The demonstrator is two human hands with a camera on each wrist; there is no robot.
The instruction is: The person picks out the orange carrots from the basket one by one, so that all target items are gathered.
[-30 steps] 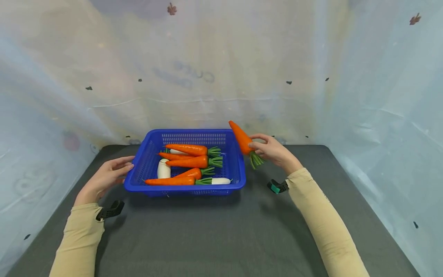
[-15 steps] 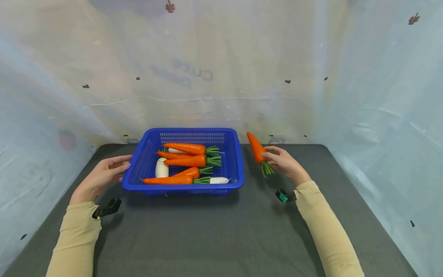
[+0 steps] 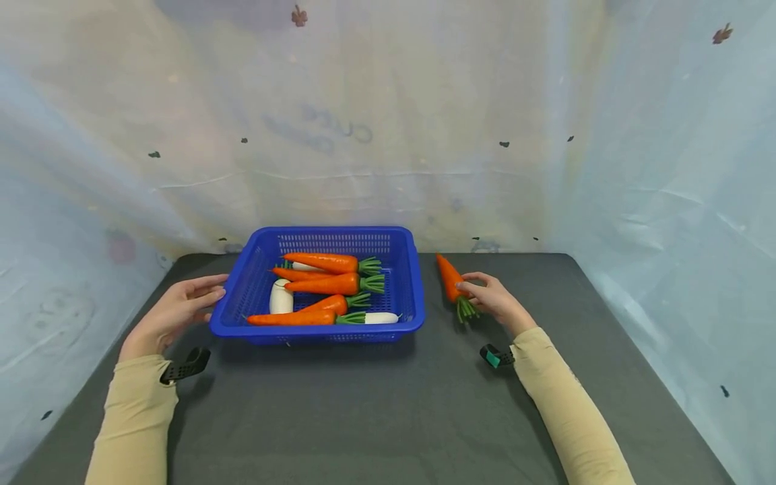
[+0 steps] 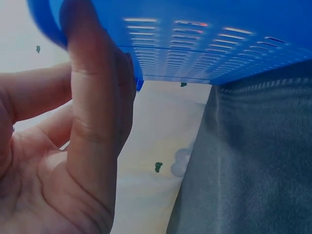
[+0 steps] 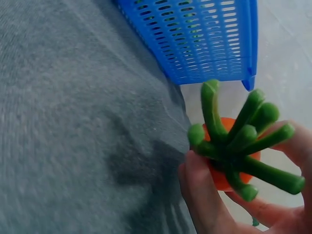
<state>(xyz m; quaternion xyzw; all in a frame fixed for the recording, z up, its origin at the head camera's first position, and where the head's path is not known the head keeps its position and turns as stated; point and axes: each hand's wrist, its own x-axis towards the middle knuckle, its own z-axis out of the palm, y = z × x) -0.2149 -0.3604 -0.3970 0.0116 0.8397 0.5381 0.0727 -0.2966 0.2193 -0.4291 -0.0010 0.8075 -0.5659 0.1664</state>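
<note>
Now, right hand (image 3: 492, 296) pinching carrot (image 3: 449, 277), left hand (image 3: 174, 314), unclenched, touching blue basket (image 3: 315, 333).

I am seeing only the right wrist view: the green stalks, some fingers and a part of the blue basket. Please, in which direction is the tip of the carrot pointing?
Observer: In the head view, the tip of the held carrot points away from the person, toward the back sheet.
Operator: Thank you. And where is the left hand, please?
Observer: It touches the left end of the basket.
Operator: Through the basket's holes I can notice only some green. What is lying inside?
Observer: The head view shows several more carrots and some white radishes there.
</note>
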